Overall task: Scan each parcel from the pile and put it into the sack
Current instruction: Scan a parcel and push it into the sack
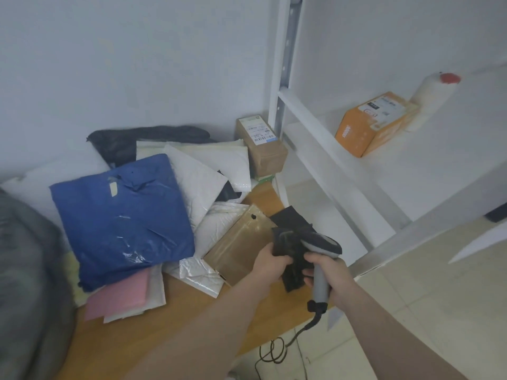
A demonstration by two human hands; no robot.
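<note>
Black parcel [290, 242] held up in left hand [270, 260], fingers curled round it. Scanner [321, 259] gripped in right hand [326, 272], touching parcel, over pile [170, 198] on table [153, 330].

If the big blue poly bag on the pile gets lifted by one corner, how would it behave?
The blue poly bag would probably sag and drape: its film is creased and wrinkled. Glossy highlights suggest a slippery surface. It bulges softly, so likely light.
</note>
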